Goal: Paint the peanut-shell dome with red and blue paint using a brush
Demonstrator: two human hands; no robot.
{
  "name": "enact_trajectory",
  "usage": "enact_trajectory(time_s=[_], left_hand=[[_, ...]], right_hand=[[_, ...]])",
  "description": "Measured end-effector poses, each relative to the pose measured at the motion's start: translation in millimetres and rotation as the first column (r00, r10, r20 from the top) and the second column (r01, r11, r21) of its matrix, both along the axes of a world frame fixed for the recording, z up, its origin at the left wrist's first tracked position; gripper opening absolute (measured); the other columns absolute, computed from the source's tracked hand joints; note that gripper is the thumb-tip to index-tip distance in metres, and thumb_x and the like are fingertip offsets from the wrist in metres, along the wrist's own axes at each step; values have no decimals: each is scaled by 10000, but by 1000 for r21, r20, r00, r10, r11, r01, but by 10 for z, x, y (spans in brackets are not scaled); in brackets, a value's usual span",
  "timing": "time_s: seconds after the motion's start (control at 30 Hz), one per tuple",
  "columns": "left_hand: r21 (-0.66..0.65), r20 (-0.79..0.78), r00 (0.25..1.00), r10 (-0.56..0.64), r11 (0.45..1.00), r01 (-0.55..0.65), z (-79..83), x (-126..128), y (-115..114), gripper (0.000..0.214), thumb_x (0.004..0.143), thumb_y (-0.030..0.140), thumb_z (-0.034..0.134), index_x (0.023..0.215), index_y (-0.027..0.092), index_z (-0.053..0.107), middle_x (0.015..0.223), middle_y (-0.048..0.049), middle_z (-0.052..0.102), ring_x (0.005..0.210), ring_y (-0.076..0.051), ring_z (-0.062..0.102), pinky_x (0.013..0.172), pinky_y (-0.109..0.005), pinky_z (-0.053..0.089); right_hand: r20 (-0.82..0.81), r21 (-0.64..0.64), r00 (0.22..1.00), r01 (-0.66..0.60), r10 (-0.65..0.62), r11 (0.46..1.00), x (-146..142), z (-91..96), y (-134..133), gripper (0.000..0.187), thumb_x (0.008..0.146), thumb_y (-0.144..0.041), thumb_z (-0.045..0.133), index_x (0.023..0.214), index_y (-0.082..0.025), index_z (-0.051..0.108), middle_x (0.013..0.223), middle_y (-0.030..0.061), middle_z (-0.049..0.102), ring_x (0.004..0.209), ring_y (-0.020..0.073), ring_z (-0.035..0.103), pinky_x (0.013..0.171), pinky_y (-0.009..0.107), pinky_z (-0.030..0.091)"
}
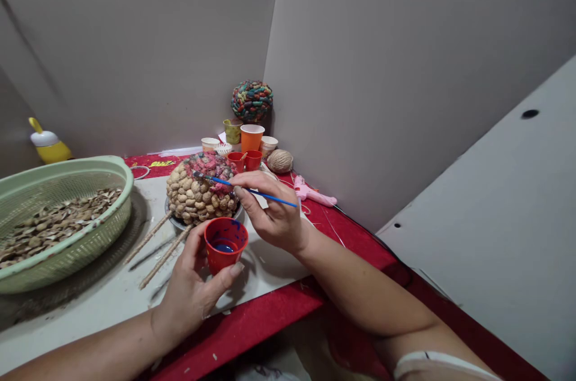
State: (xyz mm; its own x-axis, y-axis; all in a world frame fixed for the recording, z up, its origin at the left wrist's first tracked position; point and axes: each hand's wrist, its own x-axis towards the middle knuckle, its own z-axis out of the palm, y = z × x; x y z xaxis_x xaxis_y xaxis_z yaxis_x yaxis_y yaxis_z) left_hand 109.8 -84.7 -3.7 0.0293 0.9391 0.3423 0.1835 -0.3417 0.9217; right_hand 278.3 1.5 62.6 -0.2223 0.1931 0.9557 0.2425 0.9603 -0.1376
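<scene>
Around the knobbly ball (194,192): green basket (101,237) at left, orange cup (251,141) behind.

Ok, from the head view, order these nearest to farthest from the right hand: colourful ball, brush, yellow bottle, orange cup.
1. Brush, held in the right hand.
2. Orange cup, behind the hand.
3. Colourful ball, beyond the cup.
4. Yellow bottle, far left.

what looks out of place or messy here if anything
Only minor mess: pale scraps lie on the red covering near its edge, standing out against it, and blue smears streak the inside of the red cup in the left hand.
</scene>
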Motion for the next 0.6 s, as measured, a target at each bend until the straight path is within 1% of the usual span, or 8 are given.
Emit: enact_trajectory(time_s=[0.13,0.2,0.3,0.4,0.5,0.6], left_hand=[[-5,9,1000,-14,1000,14,15,9,-2,530,808,373,801,1248,217,549,1190,-87,706,1040,-222,716,936,-351,601],[-2,22,1000,-21,1000,21,10,11,-2,526,812,364,799,1250,220,545,1197,-85,705,1057,-217,715,949,-346,597],[8,28,999,-32,999,32,-7,8,0,523,823,351,792,1263,231,535,1218,-79,703,1068,-208,717,948,-331,598],[29,12,1000,-21,999,21,-18,4,2,521,823,338,793,1266,240,537,1228,-71,704,1075,-202,717,945,-318,599],[39,14,1000,-14,999,14,-13,6,2,515,813,327,798,1253,239,545,1209,-61,716,1057,-196,727,931,-306,604],[41,17,1000,-17,999,16,-1,9,0,508,811,320,796,1247,236,548,1195,-55,723,1039,-188,734,918,-296,608]], right_hand=[[10,1,1000,28,-28,1000,40,37,-79,138,934,-103,587,1014,-191,656,921,80,780,865,177,752,809,324,625],[-18,-1,1000,12,-12,1000,28,26,-86,153,939,-111,588,1032,-211,657,945,68,784,889,181,757,825,336,630],[-51,0,998,-29,29,1000,-22,-22,-37,162,945,-114,600,1059,-212,661,993,74,791,950,179,759,868,335,632],[-24,21,999,-40,40,999,-62,-60,23,158,946,-104,600,1068,-190,654,996,98,790,952,173,758,875,326,632],[-4,50,1000,-12,12,999,-49,-48,16,145,938,-92,595,1046,-176,641,957,100,786,908,167,754,843,318,631],[10,34,1000,29,-29,999,-8,-8,-48,116,931,-99,581,1007,-163,641,909,92,774,863,167,745,810,306,623]])
